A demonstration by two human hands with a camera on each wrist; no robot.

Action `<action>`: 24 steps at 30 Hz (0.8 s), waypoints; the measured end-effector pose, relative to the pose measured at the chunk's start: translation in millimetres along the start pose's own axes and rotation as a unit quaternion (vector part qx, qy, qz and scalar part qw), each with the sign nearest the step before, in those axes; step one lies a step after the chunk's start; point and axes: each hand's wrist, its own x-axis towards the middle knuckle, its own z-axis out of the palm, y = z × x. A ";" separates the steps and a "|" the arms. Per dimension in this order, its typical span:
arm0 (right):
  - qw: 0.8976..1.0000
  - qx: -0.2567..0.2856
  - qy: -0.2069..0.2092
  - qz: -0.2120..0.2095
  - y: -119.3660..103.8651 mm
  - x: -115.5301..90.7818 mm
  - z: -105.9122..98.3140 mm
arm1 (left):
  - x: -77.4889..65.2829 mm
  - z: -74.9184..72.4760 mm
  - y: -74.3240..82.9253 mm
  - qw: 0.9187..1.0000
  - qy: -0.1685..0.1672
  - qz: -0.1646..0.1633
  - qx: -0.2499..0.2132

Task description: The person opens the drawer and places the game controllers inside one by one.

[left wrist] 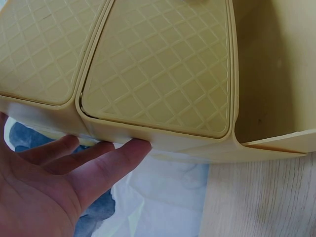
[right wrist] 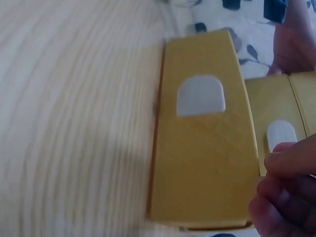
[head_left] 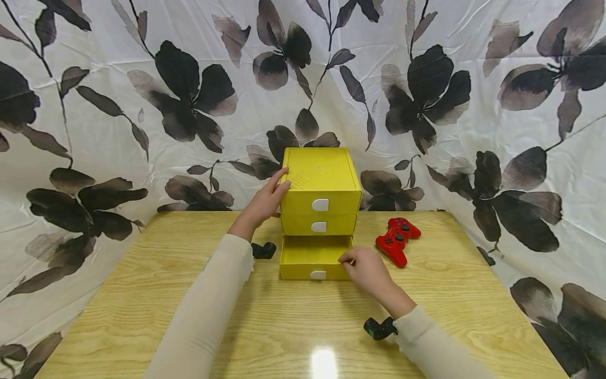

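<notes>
A yellow drawer unit (head_left: pixel 322 168) with white pull tabs stands on the table, its bottom drawer (head_left: pixel 299 271) slid out. No contents show in the visible part of that drawer. My left hand (head_left: pixel 265 202) rests its extended fingers against the unit's left side near the top; the left wrist view shows the fingertips (left wrist: pixel 140 148) touching the wall. At the bottom drawer's front right corner is my right hand (head_left: pixel 369 271), fingers curled and thumb against a fingertip at the front panel's top edge. Nothing shows between them. The right wrist view shows the drawer front (right wrist: pixel 197 158) beside the curled fingers.
A red game controller (head_left: pixel 397 241) lies on the wooden table (head_left: pixel 426 326), right of the unit. Black wrist devices (head_left: pixel 380 329) sit by both cuffs. Behind the table hangs a white cloth (head_left: pixel 350 31) with dark flowers.
</notes>
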 end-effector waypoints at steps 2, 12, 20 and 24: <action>1.000 -0.007 -0.004 -0.004 4.5 0.9 -3.8 | 0.6 0.3 -0.3 1.000 0.001 0.001 0.000; 0.999 -0.039 -0.013 -0.023 29.1 8.2 -21.4 | 1.4 1.1 -2.0 1.000 0.003 0.006 -0.001; 0.995 -0.062 -0.038 -0.065 51.9 17.2 -29.6 | 1.2 1.4 -1.6 1.000 0.003 0.002 0.007; 0.993 -0.067 -0.068 -0.068 62.2 23.5 -34.8 | 1.2 1.4 -1.5 1.000 0.004 0.003 0.003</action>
